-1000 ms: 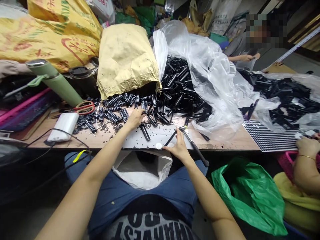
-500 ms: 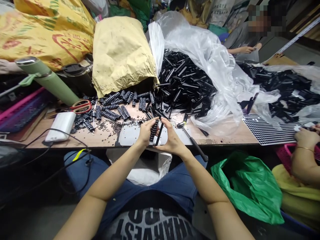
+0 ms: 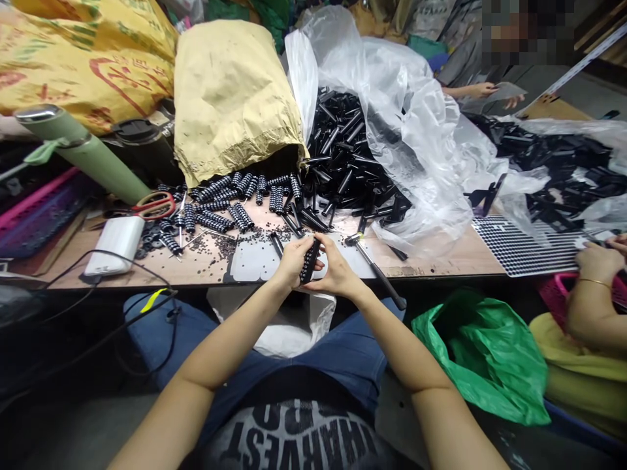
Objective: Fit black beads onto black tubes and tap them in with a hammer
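Both my hands meet just above the table's near edge. My left hand (image 3: 290, 262) is closed round a black ridged sleeve with white dots (image 3: 309, 259), held upright. My right hand (image 3: 334, 269) is closed against the same piece from the right, thumb on its top end. Under them lies a white perforated sheet (image 3: 255, 261). Several more ridged sleeves (image 3: 230, 202) are scattered behind it, spilling from a yellow paper sack (image 3: 230, 98). A heap of plain black tubes (image 3: 343, 156) lies on clear plastic film. A small hammer (image 3: 375, 267) rests to the right of my right hand.
Red-handled scissors (image 3: 154, 205), a white power bank (image 3: 113, 245) with cables and a green flask (image 3: 78, 153) sit at the left. A green bag (image 3: 484, 359) lies on the floor at the right. Another person's hand (image 3: 595, 264) works on a dotted sheet (image 3: 529, 245); a further person sits beyond.
My left hand picked a ridged sleeve from the scatter and brought it to the table's edge. My right hand left the hammer and thin rod and closed onto the sleeve.
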### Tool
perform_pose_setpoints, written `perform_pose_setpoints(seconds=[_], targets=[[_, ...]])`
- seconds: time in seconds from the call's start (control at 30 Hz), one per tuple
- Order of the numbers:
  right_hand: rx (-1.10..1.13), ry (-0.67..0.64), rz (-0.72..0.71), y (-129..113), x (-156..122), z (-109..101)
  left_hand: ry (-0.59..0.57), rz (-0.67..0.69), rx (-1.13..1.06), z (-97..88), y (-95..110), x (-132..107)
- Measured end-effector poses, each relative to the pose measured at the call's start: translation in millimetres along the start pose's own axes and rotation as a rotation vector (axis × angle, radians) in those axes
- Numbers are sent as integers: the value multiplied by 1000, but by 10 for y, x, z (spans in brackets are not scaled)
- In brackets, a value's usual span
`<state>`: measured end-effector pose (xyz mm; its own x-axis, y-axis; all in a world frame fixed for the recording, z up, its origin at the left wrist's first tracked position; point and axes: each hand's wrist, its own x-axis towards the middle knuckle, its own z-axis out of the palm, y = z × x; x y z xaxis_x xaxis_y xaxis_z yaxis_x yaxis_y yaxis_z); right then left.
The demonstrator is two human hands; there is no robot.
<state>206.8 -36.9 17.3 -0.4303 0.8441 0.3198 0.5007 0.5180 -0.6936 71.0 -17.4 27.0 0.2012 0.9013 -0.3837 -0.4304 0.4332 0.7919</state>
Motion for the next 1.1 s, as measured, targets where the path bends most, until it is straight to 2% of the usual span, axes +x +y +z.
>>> perform_pose_setpoints(seconds=[0.1,0.17,0.2,0.27,0.33,0.4,0.5,0.6,0.67,0.73,0.87,0.9,1.03,1.1], targets=[[-27,-4,29,30,-36,27,11,-61,45,-17,-38,43],[-47,29,67,69,-65,77,-5,-49,127,-50,-114,93],[-62,48,87,101,-81,115,-6,9,200,-72,-171,120],[-105,88,132,185,-113,211,7,240,447,-120,-318,166],[-163,111,184,282,-157,296,17,520,795,-172,-483,196],[-221,87,219,372,-229,313,-10,703,1134,-227,-622,215],[-388,75,311,491,-424,124,-91,820,1494,-320,-703,230],[-726,181,627,585,-683,-240,-154,912,1737,-416,-649,225],[-843,164,807,592,-832,-444,-169,965,1828,-463,-594,218],[-773,112,874,526,-932,-538,-172,1002,1869,-492,-557,218],[-481,157,741,258,-993,-410,-156,1027,1883,-519,-552,242],[-461,145,717,196,-989,-350,-152,1023,1890,-519,-561,245],[-467,-36,749,-5,-930,-217,-127,982,1937,-443,-642,207],[-407,19,697,-123,-874,-217,-124,960,1939,-365,-717,164]])
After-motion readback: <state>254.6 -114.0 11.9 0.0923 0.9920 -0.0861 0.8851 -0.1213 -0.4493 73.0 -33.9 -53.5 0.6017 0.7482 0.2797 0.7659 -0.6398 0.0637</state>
